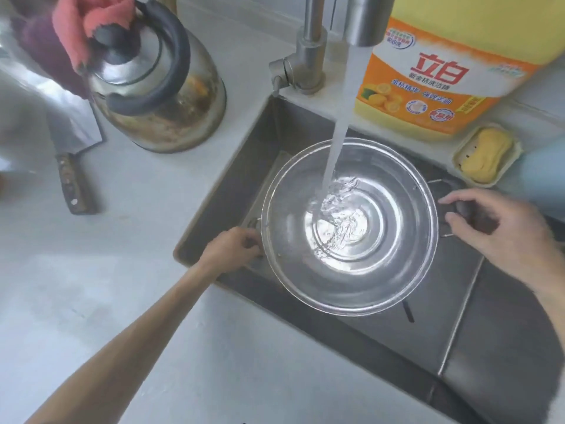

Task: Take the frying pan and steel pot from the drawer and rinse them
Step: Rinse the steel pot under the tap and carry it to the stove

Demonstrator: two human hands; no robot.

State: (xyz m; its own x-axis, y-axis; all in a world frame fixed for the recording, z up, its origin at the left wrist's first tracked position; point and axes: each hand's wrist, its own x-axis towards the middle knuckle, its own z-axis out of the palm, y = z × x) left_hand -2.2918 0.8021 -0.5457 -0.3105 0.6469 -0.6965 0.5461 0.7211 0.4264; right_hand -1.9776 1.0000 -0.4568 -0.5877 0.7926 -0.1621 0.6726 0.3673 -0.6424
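A shiny steel pot (348, 228) sits low in the sink (220, 191), directly under the faucet (312, 41). A stream of running water (337, 130) splashes onto its bottom. My left hand (234, 247) is closed around the pot's left handle at the rim. My right hand (501, 231) hovers at the pot's right side with fingers spread. Its thumb and forefinger sit on either side of the dark right handle (461, 209) without closing on it. No frying pan is in sight.
A stained steel kettle (159, 96) with a pink cloth on its lid stands on the counter to the left, and a cleaver (73, 139) lies beside it. Behind the sink are a yellow dish-soap bottle (443, 71) and a soap bar in a dish (486, 157).
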